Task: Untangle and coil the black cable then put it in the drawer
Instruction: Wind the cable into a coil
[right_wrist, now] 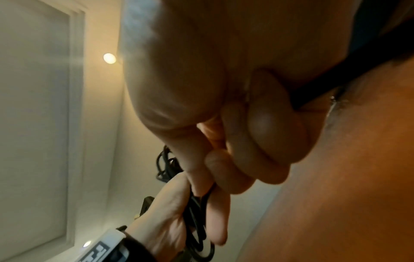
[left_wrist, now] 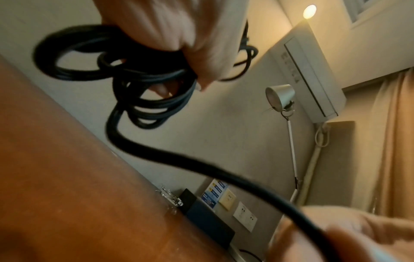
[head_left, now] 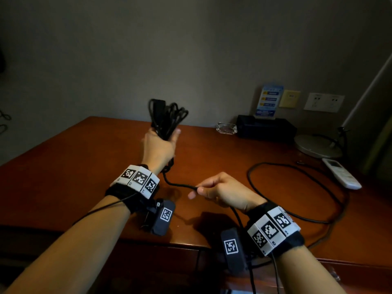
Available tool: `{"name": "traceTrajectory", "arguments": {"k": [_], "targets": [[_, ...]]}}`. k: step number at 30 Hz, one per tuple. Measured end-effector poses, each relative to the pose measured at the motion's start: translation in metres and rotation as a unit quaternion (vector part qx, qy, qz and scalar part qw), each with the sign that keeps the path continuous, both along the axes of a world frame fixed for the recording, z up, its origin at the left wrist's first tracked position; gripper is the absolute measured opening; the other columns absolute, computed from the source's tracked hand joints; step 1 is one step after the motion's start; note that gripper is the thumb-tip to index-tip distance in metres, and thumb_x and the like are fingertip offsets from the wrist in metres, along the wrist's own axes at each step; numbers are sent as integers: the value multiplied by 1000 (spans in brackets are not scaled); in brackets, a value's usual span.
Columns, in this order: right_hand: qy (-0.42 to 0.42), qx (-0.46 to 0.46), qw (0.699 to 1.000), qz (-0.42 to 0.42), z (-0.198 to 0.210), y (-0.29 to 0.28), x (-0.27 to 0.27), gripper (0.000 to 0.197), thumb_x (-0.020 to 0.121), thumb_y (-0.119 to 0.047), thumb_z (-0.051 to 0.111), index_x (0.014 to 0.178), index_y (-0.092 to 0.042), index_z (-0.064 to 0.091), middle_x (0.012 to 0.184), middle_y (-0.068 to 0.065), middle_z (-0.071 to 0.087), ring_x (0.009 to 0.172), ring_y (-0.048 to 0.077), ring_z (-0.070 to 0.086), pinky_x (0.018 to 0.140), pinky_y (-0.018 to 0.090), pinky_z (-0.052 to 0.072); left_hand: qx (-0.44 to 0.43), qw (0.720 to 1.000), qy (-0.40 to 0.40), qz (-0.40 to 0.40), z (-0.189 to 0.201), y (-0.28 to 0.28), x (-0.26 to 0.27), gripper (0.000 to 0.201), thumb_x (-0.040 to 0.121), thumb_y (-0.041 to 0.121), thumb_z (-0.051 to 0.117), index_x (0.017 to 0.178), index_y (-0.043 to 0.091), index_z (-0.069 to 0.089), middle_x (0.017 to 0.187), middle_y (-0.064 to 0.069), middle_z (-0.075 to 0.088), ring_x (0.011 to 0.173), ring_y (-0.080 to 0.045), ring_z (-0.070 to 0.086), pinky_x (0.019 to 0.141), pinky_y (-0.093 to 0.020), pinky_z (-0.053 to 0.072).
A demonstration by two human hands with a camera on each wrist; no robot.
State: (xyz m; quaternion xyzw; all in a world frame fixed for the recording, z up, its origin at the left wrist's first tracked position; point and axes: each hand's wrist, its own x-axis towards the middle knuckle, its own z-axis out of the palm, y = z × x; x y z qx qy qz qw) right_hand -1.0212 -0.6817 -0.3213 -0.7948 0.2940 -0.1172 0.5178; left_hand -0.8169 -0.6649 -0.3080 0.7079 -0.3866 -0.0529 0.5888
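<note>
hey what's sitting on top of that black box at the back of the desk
A blue printed card stands upright on the black box, leaning against the wall. Its text is too blurred to read, and whatever holds its lower edge cannot be made out.

I see the black cable [head_left: 167, 115] as matt, rubbery-looking sheathing, smooth along its length; the desk [head_left: 84, 166] is reddish-brown wood with a polished, slightly glossy finish that catches the light; the ashtray [head_left: 226, 128] looks like clear glass, shiny at its edges; the remote [head_left: 341, 174] is white plastic, smooth; the lamp base [head_left: 318, 146] reads as brushed metal, dull silver; the box [head_left: 266, 128] behind it looks dark and matt, material unclear to me; the card [head_left: 268, 101] seems printed glossy paper; the wall [head_left: 191, 49] is matt and faintly textured; my wrist bands [head_left: 135, 180] are black cloth with printed white panels; the curtain [left_wrist: 394, 141] is soft woven fabric
</note>
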Motion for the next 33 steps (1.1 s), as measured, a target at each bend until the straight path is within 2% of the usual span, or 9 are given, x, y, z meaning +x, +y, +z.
{"name": "traceTrajectory", "arguments": {"k": [5,9,12,16,18,20,24,28,33], "targets": [[-56,-104,993,-25,18,0,-4,25,98,-10,53,90,3,73,40,-18,49,39,-3,45,45,7,33,126,964,-120,-199,-4,9,-15,46,76,71,61,79,26,65,58,10,62,56,-8,63,56,-27,47],[-152,-146,973,-98,17,-4,-5,23,96,-11,58,83,2,71,44,-21,55,47,-9,52,53,6,36,145,930,15,-338,-11,13,-30,93,45,92,59,84,7,64,52,-2,57,47,-17,59,54,-31,46],[-209,-166,951,-157,9,-10,-5,18,90,-15,68,76,-4,74,56,-17,64,55,-8,56,59,6,39,152,902,56,-400,-15,15,-36,87,32,96,55,70,19,68,50,-2,56,45,-15,59,49,-26,48],[-251,-183,920,-237,0,-16,-7,10,76,-23,81,71,-15,76,67,-8,73,65,0,67,62,14,47,175,873,87,-446,-10,19,-47,53,55,68,77,73,18,69,52,-1,60,48,-13,60,52,-24,49],[-254,-180,912,-267,-1,-16,-6,15,70,-24,85,65,-14,74,62,-8,71,59,2,66,60,16,48,201,865,89,-451,-11,17,-49,37,70,30,85,103,20,73,83,-3,75,77,-15,69,71,-30,55],[-246,-169,912,-280,0,-18,-7,31,68,-26,86,59,-3,67,48,-7,59,44,6,52,51,19,43,246,864,71,-433,-14,14,-48,51,71,18,85,118,15,68,107,-9,73,98,-23,69,85,-37,55],[-250,-57,940,-226,4,-22,-16,33,77,-14,79,74,14,62,48,2,41,40,12,31,39,20,26,306,866,50,-391,-16,15,-44,11,84,8,71,79,8,61,62,-7,56,51,-14,56,54,-29,51],[-250,7,948,-196,2,-26,-23,17,89,-9,65,89,7,69,55,4,38,44,13,28,42,21,21,304,883,69,-350,-17,13,-39,24,89,5,65,68,9,55,57,-4,51,49,-12,52,50,-23,49],[-290,65,943,-149,-2,-26,-27,25,93,1,47,106,9,67,59,1,43,41,9,32,43,18,26,299,891,111,-325,-18,11,-36,20,89,8,66,72,9,56,54,-2,52,47,-12,54,52,-25,49]]}}
